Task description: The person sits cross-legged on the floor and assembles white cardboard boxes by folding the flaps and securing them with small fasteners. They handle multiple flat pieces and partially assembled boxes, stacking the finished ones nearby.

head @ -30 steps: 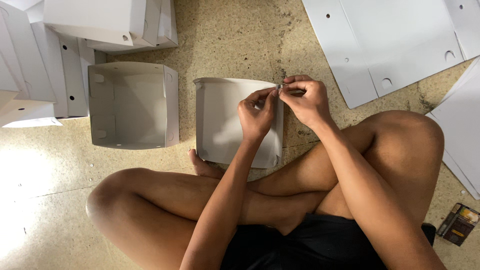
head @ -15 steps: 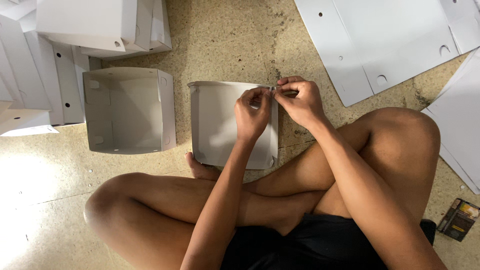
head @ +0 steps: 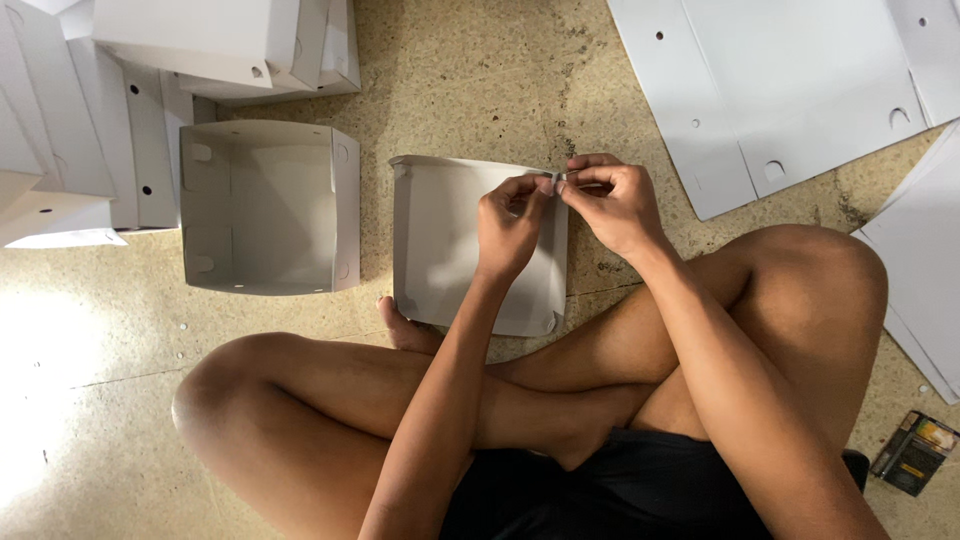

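I sit cross-legged on a speckled floor. A white cardboard tray (head: pixel 440 240), folded up with low walls, lies in front of my legs. My left hand (head: pixel 512 225) and my right hand (head: pixel 612 200) meet at the tray's far right corner. Both pinch a small tab there between thumb and fingers. The tab itself is mostly hidden by my fingertips.
A second folded white tray (head: pixel 265 205) stands to the left. Stacked white boxes and flat pieces (head: pixel 190 40) fill the upper left. Flat white cardboard sheets with punched holes (head: pixel 790 90) lie at the upper right. A small dark packet (head: pixel 915 452) rests at the lower right.
The view has drifted slightly. Both hands stay at the same tray corner, fingers working the tab closer together.
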